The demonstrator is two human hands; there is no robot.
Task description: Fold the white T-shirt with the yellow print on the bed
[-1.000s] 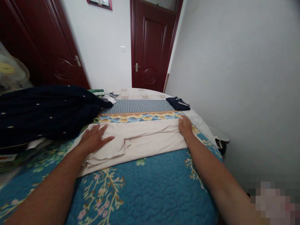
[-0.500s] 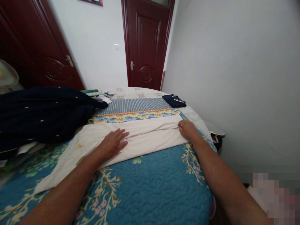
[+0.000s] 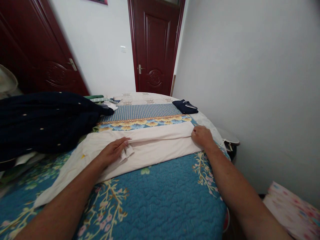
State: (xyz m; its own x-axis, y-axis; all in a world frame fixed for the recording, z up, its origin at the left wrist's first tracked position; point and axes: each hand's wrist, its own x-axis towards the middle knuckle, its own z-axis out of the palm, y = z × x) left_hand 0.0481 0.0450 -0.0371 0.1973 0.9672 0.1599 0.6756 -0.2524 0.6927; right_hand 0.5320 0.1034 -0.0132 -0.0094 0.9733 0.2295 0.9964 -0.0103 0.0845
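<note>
A white garment, folded into a long strip, lies across the teal quilted bedspread. Its left end spreads loosely toward the lower left, with a small yellow spot showing on it. My left hand is closed on a bunched bit of the cloth near the strip's middle, and a flap sticks out under the fingers. At the strip's right end, my right hand is closed in a fist around the edge of the fabric.
A dark navy dotted cloth is heaped at the left, with several light and green clothes behind it. Toward the far right of the bed sits a folded navy shirt. A white wall rises along the right side.
My left hand has gone from lying flat with spread fingers to gripping the cloth, lifting a fold there. My right hand has closed more tightly at the right end.
</note>
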